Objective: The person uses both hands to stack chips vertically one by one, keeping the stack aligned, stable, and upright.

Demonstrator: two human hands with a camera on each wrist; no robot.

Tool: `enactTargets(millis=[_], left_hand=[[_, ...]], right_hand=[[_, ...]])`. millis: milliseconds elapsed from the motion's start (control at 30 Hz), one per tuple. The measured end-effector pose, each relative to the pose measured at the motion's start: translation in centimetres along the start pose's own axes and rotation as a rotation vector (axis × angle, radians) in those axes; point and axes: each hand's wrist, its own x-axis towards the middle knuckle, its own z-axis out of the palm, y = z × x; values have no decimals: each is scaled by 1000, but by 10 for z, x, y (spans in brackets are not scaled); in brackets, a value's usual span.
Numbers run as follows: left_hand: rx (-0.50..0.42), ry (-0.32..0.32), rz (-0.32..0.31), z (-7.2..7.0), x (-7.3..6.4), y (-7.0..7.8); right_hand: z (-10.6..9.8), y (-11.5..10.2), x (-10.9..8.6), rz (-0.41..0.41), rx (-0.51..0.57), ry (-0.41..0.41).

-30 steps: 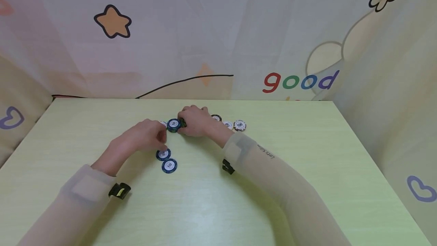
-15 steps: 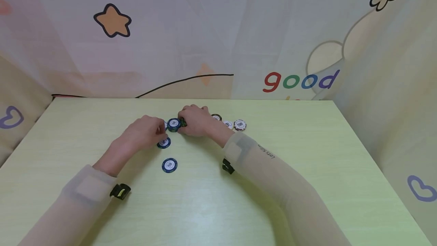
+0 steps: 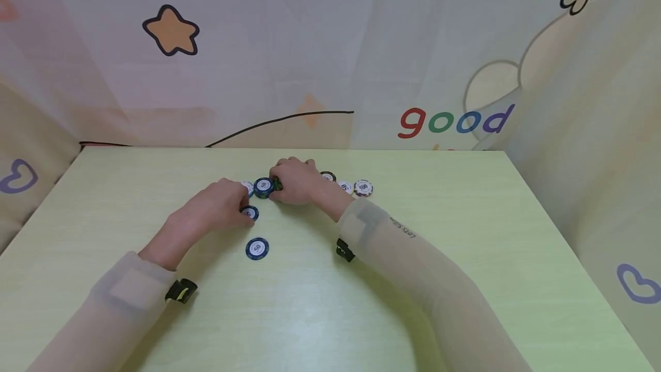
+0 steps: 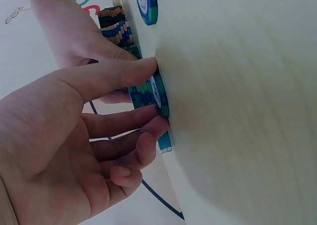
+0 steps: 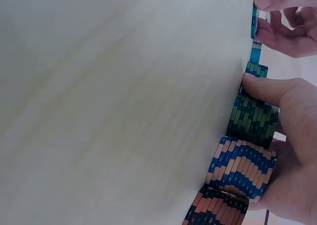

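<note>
My left hand point(image 3: 219, 202) pinches a blue poker chip point(image 3: 251, 213) marked 50 by its edges, thumb on the near side and fingertips on the far side. Just beyond that chip rises a short stack of blue-green poker chips point(image 3: 264, 186). My right hand point(image 3: 299, 181) holds this stack, its thumb point(image 5: 260, 86) against the near side and the other fingers reaching behind. Nearer on the table lies a single blue 50 chip point(image 3: 257, 248), face up and apart from both hands.
Along the row stand a green chip stack point(image 5: 253, 120), a blue-and-beige stack point(image 5: 240, 168) and a black-and-orange stack point(image 5: 215, 207). A low light-blue stack point(image 3: 248, 189) ends the row at left, a white-faced stack point(image 3: 363, 188) at right. A printed curtain point(image 3: 258, 45) hangs behind the table.
My left hand has slid the pinched chip away from the loose 50 chip, forward to near the blue-green stack. My right hand has stayed in place.
</note>
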Motion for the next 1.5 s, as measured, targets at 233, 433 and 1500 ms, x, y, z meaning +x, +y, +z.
enactTargets(millis=[233,433,1500], left_hand=[[10,20,15,3,1,2],[-44,98,41,2,5,2],[33,318,121,3,24,-1]], right_hand=[[-1,2,1,-2,-5,-3],[-1,3,3,-4,-2,8],[-1,2,0,-22,-20,16]])
